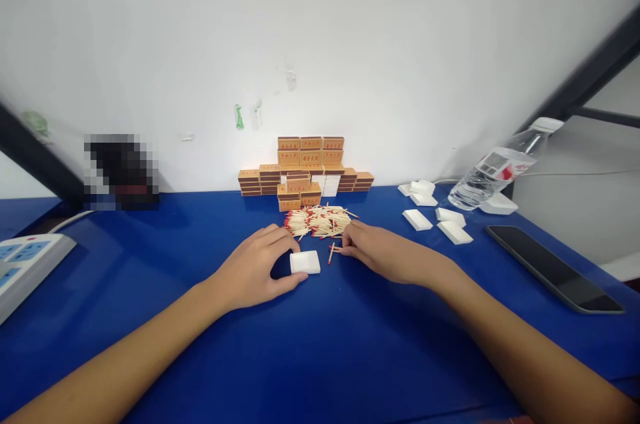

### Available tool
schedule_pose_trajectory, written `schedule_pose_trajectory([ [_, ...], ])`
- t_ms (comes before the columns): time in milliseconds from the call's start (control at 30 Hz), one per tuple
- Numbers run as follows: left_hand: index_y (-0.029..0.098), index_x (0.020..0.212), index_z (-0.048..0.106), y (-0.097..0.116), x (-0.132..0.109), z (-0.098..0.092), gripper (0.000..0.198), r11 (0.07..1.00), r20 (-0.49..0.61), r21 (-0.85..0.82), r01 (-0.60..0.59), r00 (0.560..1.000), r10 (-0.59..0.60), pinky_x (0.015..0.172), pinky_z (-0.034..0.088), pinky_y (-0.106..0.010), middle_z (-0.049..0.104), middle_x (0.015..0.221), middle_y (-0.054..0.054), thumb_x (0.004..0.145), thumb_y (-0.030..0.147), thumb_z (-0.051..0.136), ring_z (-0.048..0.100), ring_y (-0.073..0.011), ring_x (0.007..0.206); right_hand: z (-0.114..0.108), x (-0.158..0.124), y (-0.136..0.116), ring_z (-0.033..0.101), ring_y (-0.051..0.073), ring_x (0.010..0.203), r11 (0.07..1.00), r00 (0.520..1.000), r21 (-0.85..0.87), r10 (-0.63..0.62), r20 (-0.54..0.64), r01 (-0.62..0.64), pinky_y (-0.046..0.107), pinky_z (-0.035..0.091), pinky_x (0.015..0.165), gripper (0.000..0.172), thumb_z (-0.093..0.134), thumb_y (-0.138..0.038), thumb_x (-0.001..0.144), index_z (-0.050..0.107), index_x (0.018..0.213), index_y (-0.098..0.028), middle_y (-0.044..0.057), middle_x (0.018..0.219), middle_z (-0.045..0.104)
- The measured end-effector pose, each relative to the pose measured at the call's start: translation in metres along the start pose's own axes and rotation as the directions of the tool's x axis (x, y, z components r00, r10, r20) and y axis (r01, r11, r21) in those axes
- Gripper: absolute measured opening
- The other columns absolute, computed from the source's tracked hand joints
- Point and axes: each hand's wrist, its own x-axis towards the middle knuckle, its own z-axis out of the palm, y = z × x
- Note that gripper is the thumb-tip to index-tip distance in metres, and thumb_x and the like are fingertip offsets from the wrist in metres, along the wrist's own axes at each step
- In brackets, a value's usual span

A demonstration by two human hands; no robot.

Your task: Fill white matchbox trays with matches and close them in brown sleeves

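Note:
My left hand (263,267) lies around a small white matchbox tray (306,263) on the blue table, thumb at its near edge and fingers at its far edge. The inside of the tray looks bare. To its right, my right hand (373,247) is closed in a pinch on a match (337,249), whose red head points left. A loose match (331,255) lies across it, just by the fingertips. Just beyond both hands spreads a heap of red-headed matches (320,221). Part of the heap is hidden behind my right fingers.
Stacked matchboxes (310,157) stand against the white wall. At the right are several white trays (454,233), a leaning water bottle (495,171) and a phone (550,267). A power strip (30,264) sits at the left, near a blurred-out dark object (123,172).

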Motion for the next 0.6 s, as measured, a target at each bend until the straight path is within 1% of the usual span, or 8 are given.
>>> schedule_pose_trajectory([
  [133, 0.022, 0.111, 0.065, -0.001, -0.001, 0.006, 0.024, 1.000, -0.020, -0.003, 0.017, 1.000, -0.017, 0.093, 0.054, -0.045, 0.070, 0.111, -0.007, 0.096, 0.040, 0.071, 0.064, -0.0262, 0.102, -0.002, -0.003, 0.011, 0.061, 0.021, 0.076, 0.996, 0.999, -0.084, -0.008, -0.031, 0.006, 0.034, 0.046, 0.070, 0.020, 0.044, -0.026, 0.108, 0.053, 0.090, -0.022, 0.010, 0.098, 0.067],
  [200, 0.022, 0.113, 0.065, -0.001, -0.001, 0.009, 0.025, 1.000, -0.032, 0.007, 0.012, 0.999, -0.012, 0.091, 0.053, -0.045, 0.070, 0.110, -0.007, 0.097, 0.040, 0.071, 0.064, -0.0265, 0.101, -0.005, -0.003, 0.016, 0.060, 0.021, 0.075, 0.992, 0.997, -0.123, -0.018, -0.080, 0.008, 0.035, 0.045, 0.068, 0.021, 0.042, -0.026, 0.108, 0.051, 0.090, -0.023, 0.009, 0.097, 0.065],
  [267, 0.022, 0.112, 0.065, 0.000, -0.001, 0.011, 0.023, 1.000, -0.042, 0.004, 0.010, 0.999, -0.010, 0.089, 0.053, -0.044, 0.071, 0.108, -0.006, 0.098, 0.039, 0.070, 0.064, -0.0262, 0.100, -0.007, -0.002, 0.016, 0.059, 0.021, 0.076, 0.993, 0.986, -0.118, -0.038, -0.160, 0.019, 0.035, 0.044, 0.068, 0.020, 0.041, -0.028, 0.109, 0.051, 0.093, -0.023, 0.009, 0.096, 0.063],
  [333, 0.023, 0.110, 0.065, 0.002, 0.000, 0.012, 0.021, 1.000, -0.060, -0.007, 0.020, 0.998, -0.020, 0.088, 0.052, -0.043, 0.072, 0.106, -0.005, 0.096, 0.038, 0.072, 0.064, -0.0255, 0.098, -0.007, -0.001, 0.007, 0.058, 0.021, 0.078, 0.998, 0.969, -0.044, -0.063, -0.239, 0.054, 0.035, 0.045, 0.070, 0.020, 0.041, -0.030, 0.110, 0.051, 0.095, -0.023, 0.008, 0.098, 0.062],
  [400, 0.023, 0.107, 0.066, 0.004, 0.000, 0.013, 0.020, 0.999, -0.071, -0.033, 0.030, 0.997, -0.032, 0.088, 0.053, -0.042, 0.072, 0.105, -0.004, 0.095, 0.036, 0.074, 0.064, -0.0243, 0.096, -0.003, -0.002, -0.009, 0.058, 0.020, 0.082, 0.989, 0.961, 0.101, -0.081, -0.266, 0.111, 0.034, 0.047, 0.073, 0.020, 0.042, -0.033, 0.112, 0.050, 0.096, -0.023, 0.007, 0.100, 0.063],
  [433, 0.023, 0.107, 0.066, 0.005, 0.000, 0.014, 0.020, 0.998, -0.077, -0.046, 0.031, 0.996, -0.034, 0.088, 0.053, -0.042, 0.072, 0.105, -0.004, 0.094, 0.036, 0.075, 0.064, -0.0239, 0.096, 0.001, -0.002, -0.018, 0.057, 0.019, 0.084, 0.973, 0.960, 0.181, -0.090, -0.264, 0.141, 0.034, 0.047, 0.075, 0.019, 0.043, -0.033, 0.112, 0.051, 0.098, -0.024, 0.006, 0.101, 0.063],
  [500, 0.023, 0.107, 0.066, 0.007, -0.001, 0.014, 0.021, 0.998, -0.092, -0.059, 0.013, 0.996, -0.018, 0.087, 0.053, -0.041, 0.072, 0.103, -0.004, 0.093, 0.035, 0.076, 0.065, -0.0236, 0.095, 0.009, -0.003, -0.036, 0.057, 0.018, 0.085, 0.938, 0.971, 0.308, -0.090, -0.219, 0.157, 0.032, 0.048, 0.076, 0.017, 0.043, -0.031, 0.112, 0.052, 0.099, -0.024, 0.004, 0.100, 0.064],
  [600, 0.021, 0.106, 0.066, 0.008, -0.001, 0.016, 0.021, 0.999, -0.104, -0.041, -0.019, 0.994, 0.015, 0.082, 0.053, -0.040, 0.071, 0.098, -0.004, 0.094, 0.035, 0.075, 0.065, -0.0231, 0.090, 0.021, -0.003, -0.051, 0.057, 0.018, 0.084, 0.906, 0.980, 0.393, -0.093, -0.173, 0.155, 0.032, 0.047, 0.074, 0.017, 0.044, -0.029, 0.112, 0.053, 0.099, -0.024, 0.004, 0.102, 0.065],
])
